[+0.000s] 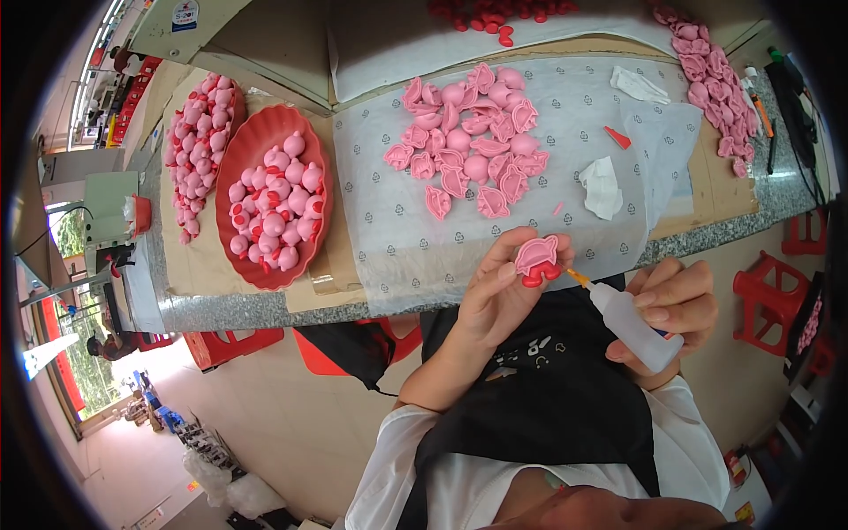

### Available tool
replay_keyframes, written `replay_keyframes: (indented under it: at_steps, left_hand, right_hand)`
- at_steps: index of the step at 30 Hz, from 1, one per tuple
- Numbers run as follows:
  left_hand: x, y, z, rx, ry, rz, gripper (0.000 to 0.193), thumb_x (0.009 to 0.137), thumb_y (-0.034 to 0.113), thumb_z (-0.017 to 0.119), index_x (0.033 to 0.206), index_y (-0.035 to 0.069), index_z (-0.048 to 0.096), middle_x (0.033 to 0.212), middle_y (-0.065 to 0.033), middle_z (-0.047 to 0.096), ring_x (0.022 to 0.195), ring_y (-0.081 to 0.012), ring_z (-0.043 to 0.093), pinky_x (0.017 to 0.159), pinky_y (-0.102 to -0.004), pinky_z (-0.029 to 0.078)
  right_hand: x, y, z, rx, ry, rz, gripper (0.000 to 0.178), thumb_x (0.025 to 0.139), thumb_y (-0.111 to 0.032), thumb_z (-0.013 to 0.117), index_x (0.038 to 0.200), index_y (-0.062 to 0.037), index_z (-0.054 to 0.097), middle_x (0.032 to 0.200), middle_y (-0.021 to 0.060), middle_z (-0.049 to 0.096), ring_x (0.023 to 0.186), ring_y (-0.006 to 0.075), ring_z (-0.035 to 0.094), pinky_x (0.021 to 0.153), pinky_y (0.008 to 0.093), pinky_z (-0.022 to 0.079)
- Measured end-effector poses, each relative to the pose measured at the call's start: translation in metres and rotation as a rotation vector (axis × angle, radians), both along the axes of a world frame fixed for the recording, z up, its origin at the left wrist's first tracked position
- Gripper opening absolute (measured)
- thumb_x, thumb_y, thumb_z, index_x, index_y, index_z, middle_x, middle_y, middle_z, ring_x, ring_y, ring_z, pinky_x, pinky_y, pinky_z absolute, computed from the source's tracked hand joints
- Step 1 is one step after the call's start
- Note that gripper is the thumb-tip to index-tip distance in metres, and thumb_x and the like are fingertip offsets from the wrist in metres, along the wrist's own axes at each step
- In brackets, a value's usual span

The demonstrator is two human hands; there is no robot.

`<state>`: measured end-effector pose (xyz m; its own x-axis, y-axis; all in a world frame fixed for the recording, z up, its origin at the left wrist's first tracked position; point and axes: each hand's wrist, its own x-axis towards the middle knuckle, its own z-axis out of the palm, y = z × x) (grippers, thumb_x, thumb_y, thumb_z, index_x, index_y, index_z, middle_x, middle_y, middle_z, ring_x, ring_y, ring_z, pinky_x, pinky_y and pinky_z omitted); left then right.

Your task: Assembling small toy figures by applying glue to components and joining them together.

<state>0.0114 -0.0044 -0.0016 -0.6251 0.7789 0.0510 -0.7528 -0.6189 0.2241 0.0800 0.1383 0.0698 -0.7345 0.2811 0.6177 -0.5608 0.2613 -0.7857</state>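
Between the fingertips of my left hand (pixel 499 287), a hollow pink plastic half-shell (pixel 536 253) is pinched, its open side in view. A red two-lobed piece (pixel 541 274) sits at the shell's lower edge. My right hand (pixel 678 305) is wrapped round a translucent white squeeze bottle (pixel 634 329). Its thin yellow-orange nozzle points at the red piece; I cannot tell whether they touch. Both hands are at the table's near edge. Beyond them, loose pink shells (pixel 475 168) lie in a pile on white printed paper (pixel 389 256).
A scalloped red tray (pixel 228 199) holds pink and red assembled figures, with another heap (pixel 199 132) beside it. More pink shells (pixel 714 84) lie at right. Red pieces (pixel 495 19) are at the back. Crumpled tissue (pixel 602 187) lies near a red scrap (pixel 617 137). Red stools (pixel 773 291) stand around.
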Motion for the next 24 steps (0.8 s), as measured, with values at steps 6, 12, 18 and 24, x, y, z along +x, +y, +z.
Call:
replay_keyframes:
  at_steps: [6,12,18,24]
  left_hand:
    - [0.0004,0.0002,0.0049,-0.136,0.034,-0.006,0.038,0.076,0.021,0.052,0.112,0.015,0.044,0.113,-0.0163,0.044,0.106,-0.0293,0.042,0.093,-0.0403,0.027]
    - [0.0007,-0.0019,0.0042,-0.133,0.035,-0.004,0.038,0.077,0.02,0.051,0.114,0.015,0.044,0.114,-0.0171,0.044,0.107,-0.0298,0.041,0.094,-0.0404,0.027]
    - [0.0,0.0005,0.0041,-0.022,0.017,0.009,0.036,0.079,0.016,0.048,0.113,0.006,0.041,0.115,-0.0185,0.043,0.108,-0.0254,0.041,0.095,-0.0378,0.027]
    - [-0.0003,0.0009,0.0043,-0.035,0.029,0.005,0.036,0.079,0.014,0.048,0.114,0.006,0.041,0.114,-0.0173,0.045,0.108,-0.0243,0.042,0.095,-0.0371,0.027]
  right_hand:
    - [0.0036,-0.0013,0.006,-0.012,-0.014,0.121,0.044,0.05,-0.011,0.079,0.079,-0.0111,0.047,0.082,0.0027,0.045,0.058,0.0086,0.042,0.049,0.0199,0.038]
    - [0.0019,-0.0054,-0.0003,-0.022,-0.011,0.107,0.053,0.041,-0.006,0.082,0.084,-0.0093,0.051,0.082,0.0056,0.049,0.058,0.0136,0.049,0.049,0.0224,0.041]
    - [0.0017,-0.0053,0.0039,-0.033,-0.003,0.118,0.054,0.04,-0.006,0.082,0.084,-0.0085,0.051,0.082,0.0059,0.048,0.059,0.0144,0.049,0.048,0.0225,0.041]
    - [-0.0012,-0.0078,0.0011,-0.057,0.006,0.138,0.053,0.041,-0.005,0.082,0.085,-0.0081,0.051,0.083,0.0061,0.048,0.06,0.015,0.049,0.049,0.0233,0.042]
